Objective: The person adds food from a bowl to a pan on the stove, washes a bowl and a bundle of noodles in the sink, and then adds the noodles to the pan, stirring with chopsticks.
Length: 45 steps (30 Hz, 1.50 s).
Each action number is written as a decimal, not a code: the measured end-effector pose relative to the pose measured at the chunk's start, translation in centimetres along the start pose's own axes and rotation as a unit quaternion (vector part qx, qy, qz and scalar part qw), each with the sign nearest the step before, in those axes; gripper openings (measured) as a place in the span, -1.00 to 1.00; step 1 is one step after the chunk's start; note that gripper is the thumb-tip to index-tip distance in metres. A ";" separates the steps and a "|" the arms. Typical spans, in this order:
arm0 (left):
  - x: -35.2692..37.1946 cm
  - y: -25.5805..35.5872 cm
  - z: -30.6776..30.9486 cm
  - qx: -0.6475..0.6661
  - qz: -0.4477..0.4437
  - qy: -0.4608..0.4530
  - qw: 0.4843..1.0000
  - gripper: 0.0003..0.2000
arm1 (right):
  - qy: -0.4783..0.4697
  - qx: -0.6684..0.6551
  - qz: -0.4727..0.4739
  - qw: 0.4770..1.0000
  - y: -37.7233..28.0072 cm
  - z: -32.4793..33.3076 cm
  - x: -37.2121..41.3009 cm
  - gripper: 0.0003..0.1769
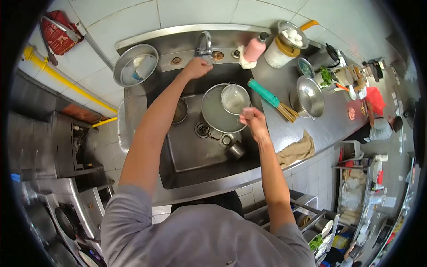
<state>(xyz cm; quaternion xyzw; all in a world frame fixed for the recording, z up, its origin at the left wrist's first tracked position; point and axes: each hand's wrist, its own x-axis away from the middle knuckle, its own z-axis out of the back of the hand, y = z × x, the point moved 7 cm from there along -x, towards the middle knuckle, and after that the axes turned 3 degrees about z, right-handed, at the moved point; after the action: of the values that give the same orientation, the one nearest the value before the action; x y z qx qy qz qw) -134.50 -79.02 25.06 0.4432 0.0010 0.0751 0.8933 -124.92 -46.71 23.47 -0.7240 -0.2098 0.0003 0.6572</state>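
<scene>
Shirt [200, 236] | right hand [252, 119]: strainer [235, 99] over pot [213, 118] rim | left hand [195, 69]: tap [204, 43]

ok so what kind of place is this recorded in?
Most likely a restaurant kitchen. There is a deep steel sink with a big pot in it, a long steel counter crowded with eggs and greens, and a stove with large round burners at lower left.
</scene>
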 end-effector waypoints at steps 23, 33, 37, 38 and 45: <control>17.8 -0.9 -8.3 0.335 0.230 0.158 0.900 -0.79 | -0.157 0.404 0.187 0.882 -4.9 -20.9 -18.1 -0.74; 6.7 4.6 -5.3 0.799 0.123 0.157 0.567 -0.45 | -0.256 -0.136 -0.198 0.936 -0.4 -20.4 -15.8 -0.70; 2.5 1.1 -4.5 0.660 0.160 0.161 0.716 -0.57 | -0.067 0.158 0.139 0.975 -3.8 -18.2 -17.4 -0.63; 1.8 1.1 -4.2 0.681 0.146 0.216 0.684 -0.68 | -0.020 0.180 0.286 0.941 -6.8 -17.5 -16.4 -0.61; 2.2 2.9 -3.4 0.722 0.139 0.360 0.574 -0.85 | -0.146 -0.409 -0.143 0.889 2.0 -20.1 -22.9 -0.73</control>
<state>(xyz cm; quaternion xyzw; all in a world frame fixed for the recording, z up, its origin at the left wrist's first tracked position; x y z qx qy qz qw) -132.96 -74.31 25.47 0.8723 0.3150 0.3264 0.1824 -139.61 -72.93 17.97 -0.8827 -0.3863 -0.0735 0.2574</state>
